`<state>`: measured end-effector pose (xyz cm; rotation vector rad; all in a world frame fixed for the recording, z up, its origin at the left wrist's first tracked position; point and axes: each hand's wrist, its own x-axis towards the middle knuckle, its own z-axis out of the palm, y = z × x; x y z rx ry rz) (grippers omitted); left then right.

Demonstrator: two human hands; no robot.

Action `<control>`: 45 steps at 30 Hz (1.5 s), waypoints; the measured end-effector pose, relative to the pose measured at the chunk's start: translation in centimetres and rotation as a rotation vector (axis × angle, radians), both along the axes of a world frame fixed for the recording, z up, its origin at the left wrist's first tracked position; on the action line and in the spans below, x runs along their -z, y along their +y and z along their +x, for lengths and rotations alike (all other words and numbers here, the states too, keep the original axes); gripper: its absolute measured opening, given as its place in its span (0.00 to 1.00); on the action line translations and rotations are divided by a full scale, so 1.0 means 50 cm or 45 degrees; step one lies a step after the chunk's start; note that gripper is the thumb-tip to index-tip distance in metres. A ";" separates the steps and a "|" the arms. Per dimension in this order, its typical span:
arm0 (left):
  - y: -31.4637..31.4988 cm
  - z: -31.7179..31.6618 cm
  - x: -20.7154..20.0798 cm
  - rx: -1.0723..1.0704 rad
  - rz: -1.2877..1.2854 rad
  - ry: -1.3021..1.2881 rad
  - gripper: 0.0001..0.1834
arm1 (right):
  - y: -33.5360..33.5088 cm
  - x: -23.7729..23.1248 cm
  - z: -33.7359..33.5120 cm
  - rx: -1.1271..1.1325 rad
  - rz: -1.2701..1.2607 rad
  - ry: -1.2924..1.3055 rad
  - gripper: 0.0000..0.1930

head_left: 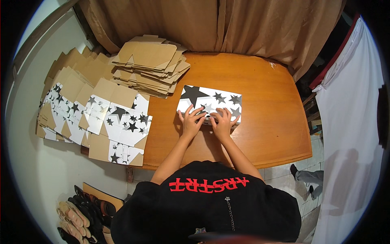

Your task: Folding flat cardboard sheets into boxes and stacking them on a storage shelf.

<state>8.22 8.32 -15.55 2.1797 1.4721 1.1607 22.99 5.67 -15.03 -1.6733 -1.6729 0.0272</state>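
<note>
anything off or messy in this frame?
Nothing damaged or spilled. Both hands, left hand and right hand, press on the white star-printed cardboard box. The fanned pile of flat star-printed box blanks overhangs the brown wooden table at its left edge.

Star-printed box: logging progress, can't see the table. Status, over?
Left hand and right hand pressing flat on the near edge of the white cardboard box with black stars. Brown wooden table around it. Nothing obstructing.

My hands (206, 122) cover the near edge of the star-print box (211, 101), so can't tell what's under them. Bench (260, 122) left part hidden under flat cardboard stacks (148, 65). Shoes (81, 215) cut off at bottom edge.
</note>
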 end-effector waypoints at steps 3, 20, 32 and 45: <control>-0.003 0.004 -0.001 -0.043 -0.049 -0.016 0.08 | 0.001 0.007 -0.004 0.003 0.044 -0.052 0.07; 0.003 0.009 0.023 -0.096 0.164 0.074 0.08 | 0.023 0.046 0.002 -0.117 0.385 -0.370 0.07; 0.007 0.013 0.040 -0.112 0.200 -0.009 0.04 | 0.013 0.026 -0.002 -0.165 0.299 -0.319 0.08; 0.020 -0.125 -0.027 -0.878 -0.199 -0.268 0.33 | -0.136 -0.051 -0.075 -0.852 -0.159 0.115 0.24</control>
